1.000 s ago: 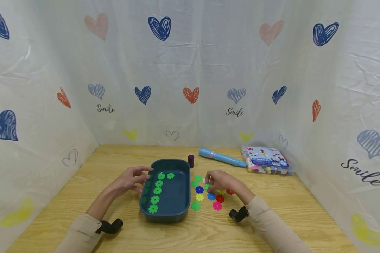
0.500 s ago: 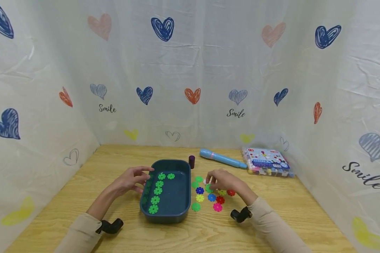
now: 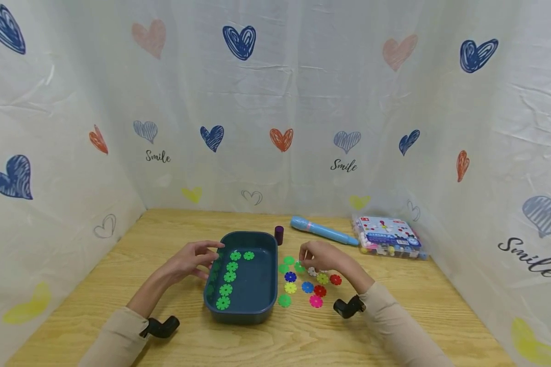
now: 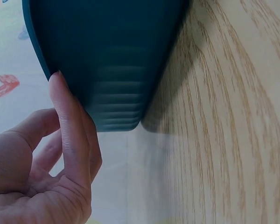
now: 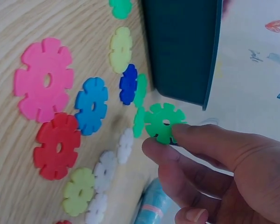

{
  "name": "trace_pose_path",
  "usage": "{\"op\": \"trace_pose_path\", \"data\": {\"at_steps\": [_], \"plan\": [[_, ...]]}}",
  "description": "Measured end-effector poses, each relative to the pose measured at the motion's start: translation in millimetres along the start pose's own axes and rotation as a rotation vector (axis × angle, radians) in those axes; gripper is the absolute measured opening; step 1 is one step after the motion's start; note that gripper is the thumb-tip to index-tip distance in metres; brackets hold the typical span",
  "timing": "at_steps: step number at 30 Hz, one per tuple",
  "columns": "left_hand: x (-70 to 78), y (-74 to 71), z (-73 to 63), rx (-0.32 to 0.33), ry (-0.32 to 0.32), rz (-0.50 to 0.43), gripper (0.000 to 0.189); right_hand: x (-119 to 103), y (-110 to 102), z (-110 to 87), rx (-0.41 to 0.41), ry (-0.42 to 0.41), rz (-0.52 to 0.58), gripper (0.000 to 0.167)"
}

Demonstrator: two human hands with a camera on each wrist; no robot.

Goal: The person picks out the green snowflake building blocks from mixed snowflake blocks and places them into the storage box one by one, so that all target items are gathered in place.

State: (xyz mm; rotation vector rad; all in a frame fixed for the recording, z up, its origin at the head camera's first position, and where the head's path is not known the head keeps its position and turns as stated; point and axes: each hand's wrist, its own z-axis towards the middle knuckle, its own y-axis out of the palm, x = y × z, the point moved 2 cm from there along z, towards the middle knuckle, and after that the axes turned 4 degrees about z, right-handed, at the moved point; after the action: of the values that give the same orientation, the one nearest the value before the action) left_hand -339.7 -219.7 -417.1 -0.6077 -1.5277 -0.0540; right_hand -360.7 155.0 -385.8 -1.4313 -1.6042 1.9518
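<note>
- A bright green, round plastic disc with a notched edge (image 5: 157, 114) sits at the fingertips of the right hand (image 3: 323, 256), just right of the deep rectangular blue-green tub (image 3: 252, 285).
- That tub's long axis runs away from the person; the disc, being round, has none. Two flat green discs (image 3: 283, 268) lie on the pale wooden worktop (image 3: 266, 349) between it and the tub's right wall.
- The right hand is plainly nearer the disc; the left hand (image 3: 190, 262) is across the tub, at its left rim.
- The right grip is narrow: thumb and fingertips pinch the disc by its edge.
- The left grip is looser, fingers bent, one fingertip touching the rim.
- Inside the tub, six green notched discs (image 3: 229, 277) form an angled row.
</note>
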Motion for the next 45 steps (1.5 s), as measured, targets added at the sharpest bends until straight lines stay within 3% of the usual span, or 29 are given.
{"op": "trace_pose_path", "data": {"at_steps": [17, 27, 45], "plan": [[-0.5, 0.0, 3.5, 0.004, -0.011, 0.008, 0.051, -39.7, -19.7, 21.5, 0.002, -0.097, -0.041, 0.014], [-0.1, 0.2, 2.2, 0.005, -0.01, 0.008, 0.051, -68.4, -16.9, 40.2, 0.003, -0.152, -0.114, 0.011], [1.8, 0.4, 0.6, 0.008, -0.017, 0.026, 0.051, -83.9, 3.5, 86.9, -0.104, -0.086, -0.111, 0.013]]}}
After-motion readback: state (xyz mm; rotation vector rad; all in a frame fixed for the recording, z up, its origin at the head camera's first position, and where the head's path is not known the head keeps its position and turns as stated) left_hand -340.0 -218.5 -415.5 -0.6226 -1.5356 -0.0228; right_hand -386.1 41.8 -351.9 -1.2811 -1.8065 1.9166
